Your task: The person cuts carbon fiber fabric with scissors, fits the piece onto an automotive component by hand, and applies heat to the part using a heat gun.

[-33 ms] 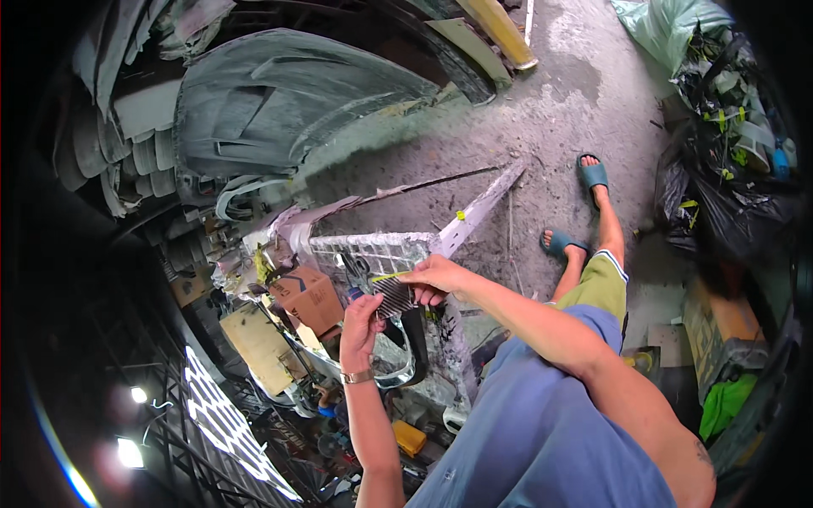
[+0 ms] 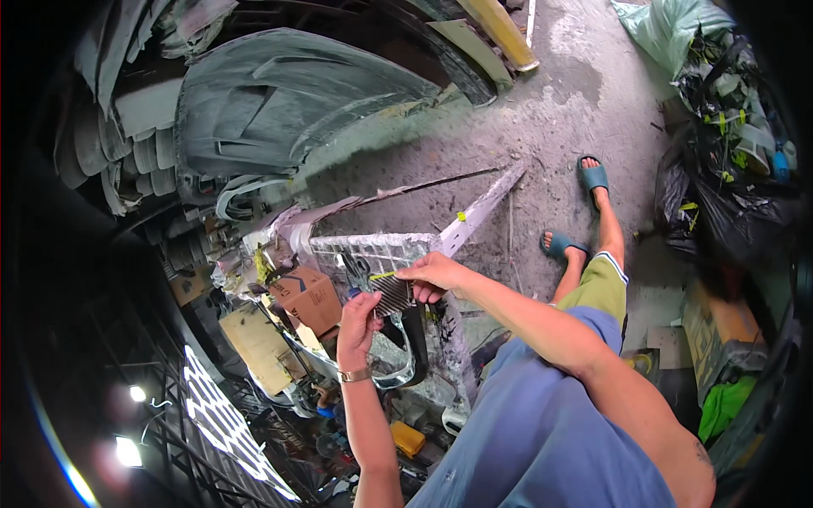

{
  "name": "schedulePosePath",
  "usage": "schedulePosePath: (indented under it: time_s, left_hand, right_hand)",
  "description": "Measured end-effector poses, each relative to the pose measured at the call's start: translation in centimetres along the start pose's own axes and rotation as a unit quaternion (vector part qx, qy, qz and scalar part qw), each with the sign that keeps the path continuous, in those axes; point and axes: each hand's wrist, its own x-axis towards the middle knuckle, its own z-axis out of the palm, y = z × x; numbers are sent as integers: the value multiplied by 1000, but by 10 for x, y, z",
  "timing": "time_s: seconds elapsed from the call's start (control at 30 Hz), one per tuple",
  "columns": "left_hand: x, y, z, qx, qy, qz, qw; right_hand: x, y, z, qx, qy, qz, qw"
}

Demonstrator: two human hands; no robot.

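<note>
Both my hands hold a small dark piece with pale diagonal stripes, like carbon-fibre-patterned sheet. A narrow yellow strip runs along its top edge. The fingers of my left hand pinch its lower left side, and a metal-banded watch circles that wrist. At its upper right, my right hand grips the corner between thumb and fingers. Just beyond the piece lie dark scissors with looped handles, partly hidden. Beneath my hands is a curved dark part with a pale rim.
A dust-covered stand with an angled beam is under the work. Beside it sits a cardboard box. A large grey car panel leans at far left. Black rubbish bags fill the right side. A yellow container lies below.
My left hand has shifted very slightly to the left. The striped piece stays held in both hands, and slightly more of the scissors shows behind it.
</note>
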Motion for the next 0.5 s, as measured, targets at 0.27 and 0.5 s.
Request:
schedulePosePath:
  time_s: [0.27, 0.5]
  left_hand:
    - [-4, 17, 2, -4, -31, -25, 999]
    - [-21, -15, 1, 10, -25, -69, 997]
  right_hand:
    - [9, -19, -1, -45, -17, -23, 999]
    - [6, 8, 0, -46, -15, 4, 999]
